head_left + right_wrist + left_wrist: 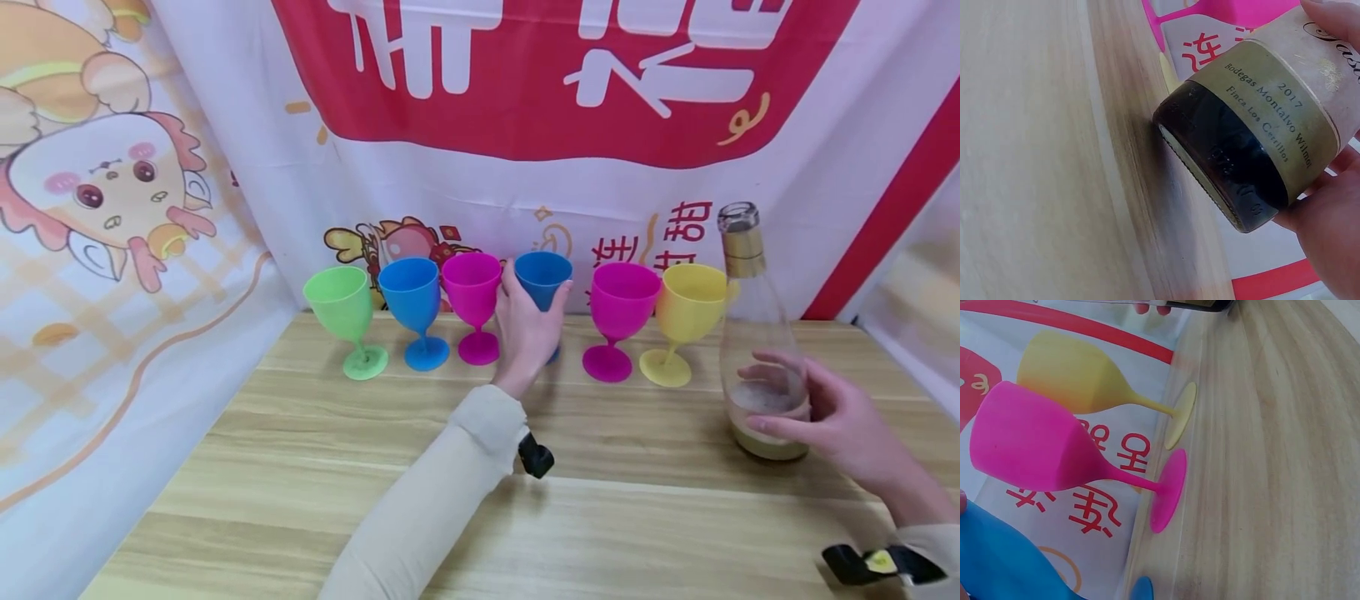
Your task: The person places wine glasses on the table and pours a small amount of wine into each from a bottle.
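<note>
Showing in the head view, the left hand point(528, 325) grips a rounded blue cup point(543, 275) at the back of the wood-grained table point(300, 475); the right hand point(847, 421) grips a tapered glass bottle point(761, 315). Left wrist view: smooth, stemmed pink cup point(1038, 440), yellow cup point(1075, 372). Right wrist view: printed label point(1272, 103), glossy base point(1222, 150).

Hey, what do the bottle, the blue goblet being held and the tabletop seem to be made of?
Bottle: likely smooth, glossy glass; its upper walls are see-through, and raised marks show near the base. Blue goblet: probably plastic with a satin finish, judging by its even, opaque color. Tabletop: wood or wood-look laminate, fairly smooth; grain streaks show, but I can't tell which.
</note>
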Available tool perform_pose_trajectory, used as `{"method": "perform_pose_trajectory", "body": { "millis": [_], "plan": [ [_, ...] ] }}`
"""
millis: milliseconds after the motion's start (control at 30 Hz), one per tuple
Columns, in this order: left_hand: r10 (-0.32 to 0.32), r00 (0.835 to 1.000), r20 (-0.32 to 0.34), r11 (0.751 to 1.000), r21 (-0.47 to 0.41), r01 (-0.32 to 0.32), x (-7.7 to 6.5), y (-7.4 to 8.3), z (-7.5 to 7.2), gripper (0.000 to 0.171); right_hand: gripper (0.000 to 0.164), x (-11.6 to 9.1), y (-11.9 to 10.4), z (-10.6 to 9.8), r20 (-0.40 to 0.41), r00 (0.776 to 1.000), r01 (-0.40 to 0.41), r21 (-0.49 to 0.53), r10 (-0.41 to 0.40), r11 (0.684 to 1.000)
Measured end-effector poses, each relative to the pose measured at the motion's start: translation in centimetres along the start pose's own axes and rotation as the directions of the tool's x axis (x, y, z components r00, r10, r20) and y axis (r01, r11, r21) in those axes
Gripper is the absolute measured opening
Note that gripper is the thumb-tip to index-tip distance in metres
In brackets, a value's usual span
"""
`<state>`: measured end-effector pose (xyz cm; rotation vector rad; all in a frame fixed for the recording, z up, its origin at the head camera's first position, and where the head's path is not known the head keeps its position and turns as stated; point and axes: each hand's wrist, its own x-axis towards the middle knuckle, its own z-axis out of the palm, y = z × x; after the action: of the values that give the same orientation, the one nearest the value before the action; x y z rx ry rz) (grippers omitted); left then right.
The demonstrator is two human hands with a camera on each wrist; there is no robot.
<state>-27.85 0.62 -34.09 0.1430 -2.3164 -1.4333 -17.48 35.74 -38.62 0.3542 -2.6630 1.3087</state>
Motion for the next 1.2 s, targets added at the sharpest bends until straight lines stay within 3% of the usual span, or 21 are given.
{"method": "perform_pose_trajectory", "body": {
  "millis": [433, 733, 833, 1033, 1200],
  "plan": [
    [0.023, 0.999, 0.036, 1.000, 0.016, -0.023, -1.3, -0.3, -0.4, 0.090, 0.077, -0.2, -0.1, 1.5, -0.125, 0.990, 0.068, 0.024, -0.065, 0.997],
    [0.122, 0.987, 0.101, 0.991, -0.058, -0.117, -1.7, -1.3, -1.8, 0.086, 0.083, -0.1, -0.5, 0.6, -0.221, 0.974, 0.027, -0.103, -0.049, 0.994],
    [0.139, 0.984, 0.116, 0.990, -0.052, -0.133, -1.8, -1.4, -2.3, 0.085, 0.088, -0.1, -0.8, 0.1, -0.277, 0.957, 0.043, -0.160, -0.087, 0.986],
    [0.144, 0.971, 0.188, 0.989, -0.057, -0.136, -2.0, -1.5, -3.3, 0.089, 0.100, 0.2, -1.8, -0.7, -0.333, 0.912, 0.156, -0.253, -0.238, 0.955],
    [0.178, 0.949, 0.260, 0.981, -0.125, -0.150, -2.0, -1.7, -4.1, 0.086, 0.105, 0.4, -2.6, -1.5, -0.338, 0.855, 0.246, -0.400, -0.392, 0.883]
  ]
}}
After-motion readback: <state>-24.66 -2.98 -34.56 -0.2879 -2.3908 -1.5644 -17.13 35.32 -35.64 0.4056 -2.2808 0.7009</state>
